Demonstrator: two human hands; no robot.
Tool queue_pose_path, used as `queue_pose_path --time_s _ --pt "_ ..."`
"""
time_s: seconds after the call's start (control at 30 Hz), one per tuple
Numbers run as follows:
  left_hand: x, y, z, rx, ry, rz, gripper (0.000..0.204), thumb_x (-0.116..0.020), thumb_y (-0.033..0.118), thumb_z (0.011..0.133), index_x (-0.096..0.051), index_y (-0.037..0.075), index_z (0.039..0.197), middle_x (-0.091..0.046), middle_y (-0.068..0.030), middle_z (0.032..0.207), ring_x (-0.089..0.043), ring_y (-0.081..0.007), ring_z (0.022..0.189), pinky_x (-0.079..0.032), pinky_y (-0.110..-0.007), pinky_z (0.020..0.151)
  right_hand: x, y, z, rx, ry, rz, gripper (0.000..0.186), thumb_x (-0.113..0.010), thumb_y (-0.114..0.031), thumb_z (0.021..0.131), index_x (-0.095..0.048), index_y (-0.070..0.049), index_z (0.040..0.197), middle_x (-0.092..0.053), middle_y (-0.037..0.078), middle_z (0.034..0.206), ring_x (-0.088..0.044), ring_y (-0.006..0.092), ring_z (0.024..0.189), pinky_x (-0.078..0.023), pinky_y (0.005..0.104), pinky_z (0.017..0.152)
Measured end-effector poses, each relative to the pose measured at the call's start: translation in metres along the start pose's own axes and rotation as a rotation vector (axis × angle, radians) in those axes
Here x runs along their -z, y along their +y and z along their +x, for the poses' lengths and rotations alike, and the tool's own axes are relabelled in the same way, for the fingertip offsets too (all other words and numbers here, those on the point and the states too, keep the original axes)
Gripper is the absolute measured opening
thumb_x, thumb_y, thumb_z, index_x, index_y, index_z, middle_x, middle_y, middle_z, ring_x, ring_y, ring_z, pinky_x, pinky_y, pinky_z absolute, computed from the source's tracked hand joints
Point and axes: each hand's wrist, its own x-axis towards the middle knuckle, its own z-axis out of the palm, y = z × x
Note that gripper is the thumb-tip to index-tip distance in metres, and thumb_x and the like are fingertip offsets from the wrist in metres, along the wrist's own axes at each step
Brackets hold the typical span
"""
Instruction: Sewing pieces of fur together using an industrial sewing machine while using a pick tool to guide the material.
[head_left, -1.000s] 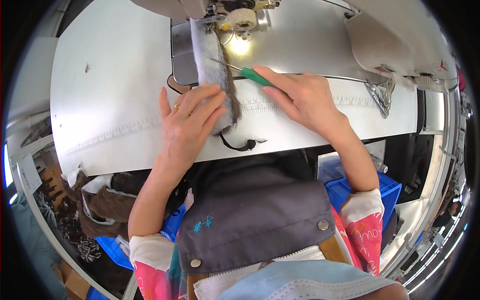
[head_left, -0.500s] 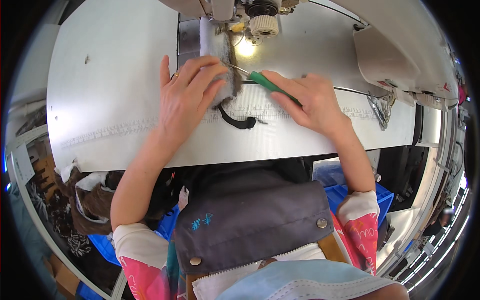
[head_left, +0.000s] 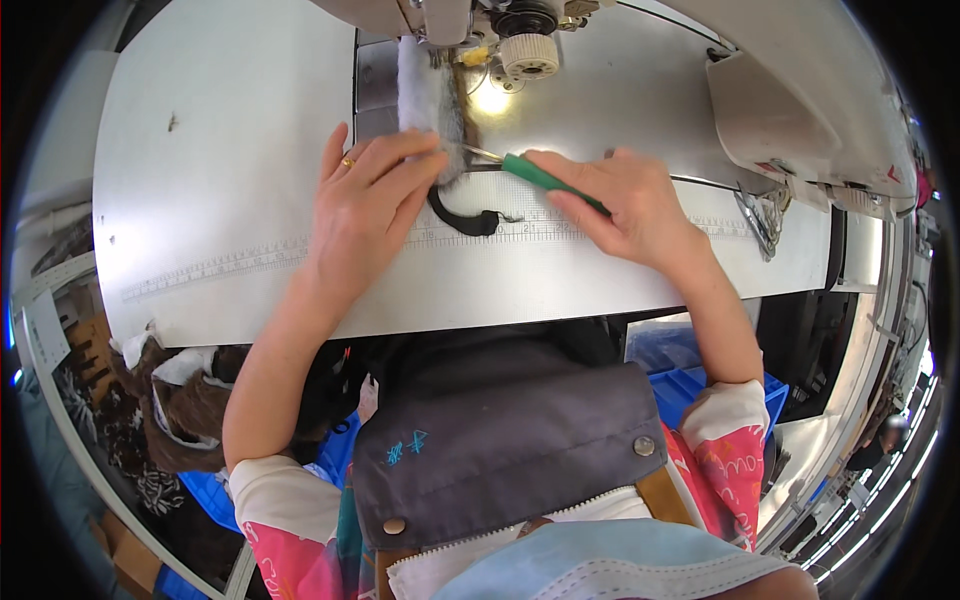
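A narrow piece of grey and brown fur fabric point(head_left: 425, 95), with a white edge on its left, runs toward me from under the sewing machine head point(head_left: 465, 22). My left hand point(head_left: 360, 210) holds its near end, with bent fingers pressing on the fur from the left. In my right hand point(head_left: 640, 205) is a green-handled awl point(head_left: 545, 180), its handle gripped between thumb and fingers. The thin metal shaft points left, and its tip meets the fur's right edge beside my left fingertips. A black tape point(head_left: 465, 221) with a frayed end curls out from below the fur.
A printed ruler scale point(head_left: 220, 268) crosses the white table point(head_left: 220, 120). Metal thread snips point(head_left: 762, 222) lie at the right, below the machine arm point(head_left: 800, 100). Brown fur scraps point(head_left: 190, 400) and blue bins point(head_left: 205, 495) sit below the table's front edge.
The fur fabric has moved away from me, further under the machine head, and the black tape has followed. My left hand has shifted slightly left; my right hand still holds the awl at the fur's edge.
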Motion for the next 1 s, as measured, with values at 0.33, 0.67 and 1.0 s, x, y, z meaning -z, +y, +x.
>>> queue_pose_path --time_s 0.33,0.67,1.0 --pt "-0.009 -0.028 0.026 -0.064 0.070 -0.130 0.015 -0.065 0.004 0.077 -0.067 0.008 0.091 -0.063 -0.0012 0.095 -0.060 -0.0212 0.084 -0.043 -0.039 0.088 -0.010 0.014 0.017 -0.032 0.063 -0.062 0.032 -0.064 -0.017 0.080 -0.066 -0.017 0.112 -0.058 0.004 0.059 -0.039 0.0229 0.045 -0.034 0.0325 0.050" --pt "-0.014 -0.044 0.051 0.054 0.103 -0.233 0.011 -0.067 0.005 0.078 -0.067 0.006 0.089 -0.066 -0.0043 0.091 -0.062 -0.0203 0.075 -0.050 -0.029 0.066 0.007 0.034 0.005 -0.212 0.145 -0.086 0.030 -0.063 -0.019 0.081 -0.065 -0.014 0.110 -0.063 0.010 0.070 -0.053 0.0279 0.054 -0.044 0.0338 0.056" --pt "-0.016 -0.064 0.062 0.090 0.068 -0.162 0.014 -0.069 0.008 0.077 -0.068 0.006 0.091 -0.064 -0.0099 0.085 -0.061 -0.0211 0.072 -0.047 -0.027 0.066 0.006 0.052 0.007 -0.277 0.297 -0.103 0.027 -0.056 -0.028 0.085 -0.066 -0.012 0.105 -0.058 0.008 0.056 -0.057 0.0262 0.051 -0.044 0.0367 0.049"
